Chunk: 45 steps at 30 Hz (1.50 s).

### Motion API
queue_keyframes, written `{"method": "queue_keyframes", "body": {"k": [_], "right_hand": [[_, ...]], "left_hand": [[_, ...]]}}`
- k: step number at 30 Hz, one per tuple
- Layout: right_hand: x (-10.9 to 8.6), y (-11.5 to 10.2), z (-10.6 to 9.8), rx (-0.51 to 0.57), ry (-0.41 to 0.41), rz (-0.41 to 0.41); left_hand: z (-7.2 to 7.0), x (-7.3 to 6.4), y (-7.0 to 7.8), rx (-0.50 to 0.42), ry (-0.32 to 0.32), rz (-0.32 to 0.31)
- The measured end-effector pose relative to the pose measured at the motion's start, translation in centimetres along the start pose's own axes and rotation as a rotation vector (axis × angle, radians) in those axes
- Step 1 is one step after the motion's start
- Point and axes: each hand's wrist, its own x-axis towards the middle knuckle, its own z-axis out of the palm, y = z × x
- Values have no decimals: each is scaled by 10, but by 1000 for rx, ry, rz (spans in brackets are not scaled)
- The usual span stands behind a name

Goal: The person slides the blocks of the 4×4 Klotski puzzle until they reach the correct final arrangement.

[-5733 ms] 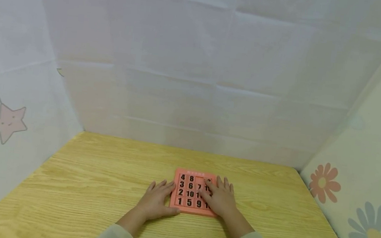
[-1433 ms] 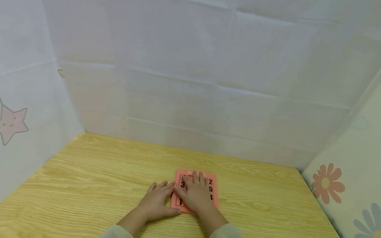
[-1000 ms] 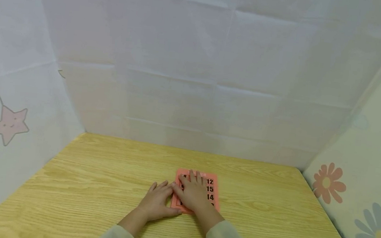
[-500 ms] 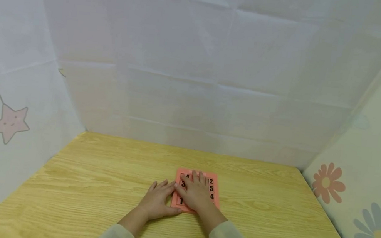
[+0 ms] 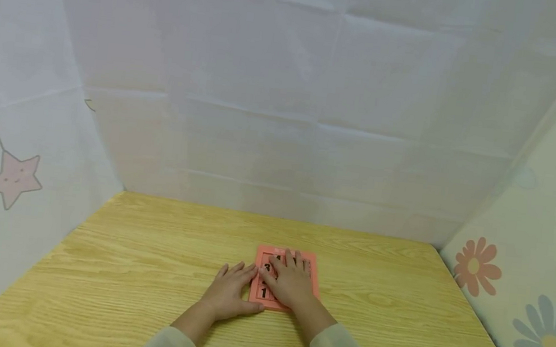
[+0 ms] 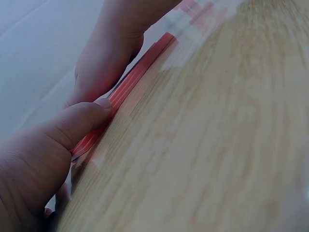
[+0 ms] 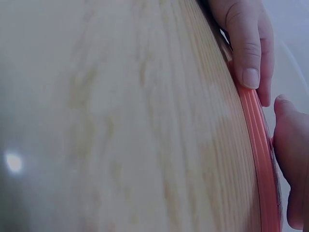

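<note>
A coral-pink number slide puzzle (image 5: pixel 275 305) with black numerals lies flat on the table. My left hand (image 5: pixel 227 295) holds its near left corner, thumb against the near edge, other fingers along the left edge. My right hand (image 5: pixel 292 283) lies over the tiles, fingers spread and mostly straight, fingertips on the upper rows. Tiles 3 and 1 show in the left column; tile 4 (image 5: pixel 278 258) sits right of the top-left slot. Most other numbers are hidden under the right hand. In the left wrist view, the left thumb (image 6: pixel 96 110) presses the puzzle's side.
The puzzle rests on a wood-grain table (image 5: pixel 148 250). Pale cloth walls stand around it: a back wall (image 5: pixel 284 112), a left one with a pink star (image 5: pixel 11 179), and a right one with flowers (image 5: pixel 474 266).
Over the last second my right hand shifts slightly right and tile 4 slides right out of the top-left slot. Earlier, that hand was at the puzzle's right side. My left hand stays put.
</note>
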Motion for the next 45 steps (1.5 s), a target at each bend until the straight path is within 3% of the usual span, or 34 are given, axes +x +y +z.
{"method": "queue_keyframes", "body": {"k": [16, 29, 45], "right_hand": [[-5, 9, -1, 37, 16, -8], [-23, 10, -6, 35, 47, -139], [-38, 7, -7, 86, 52, -203]], "left_hand": [[-1, 0, 2, -13, 3, -3], [-1, 0, 1, -2, 4, -9], [0, -1, 2, 11, 30, 7]]}}
